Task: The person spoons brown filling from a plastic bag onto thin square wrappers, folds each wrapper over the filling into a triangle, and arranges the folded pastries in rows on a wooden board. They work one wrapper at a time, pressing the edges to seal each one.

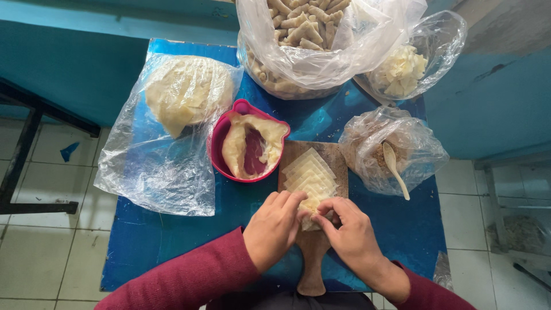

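Both of my hands meet over the near end of a wooden paddle board [333, 156]. My left hand [274, 228] and my right hand [351, 231] pinch a pale dough wrapper [311, 215] between their fingertips, folding it. Several more thin wrappers [309, 174] lie fanned out in a row on the board beyond it. My sleeves are dark red. The wrapper in my fingers is mostly hidden by them.
A small blue table [189, 229] bears everything. A pink bowl [217, 146] with pale dough stands left of the board. Plastic bags hold flat dough [186, 92], rolled pieces [304, 28], white shreds [402, 69], and brown filling with a spoon [395, 166]. Tiled floor surrounds.
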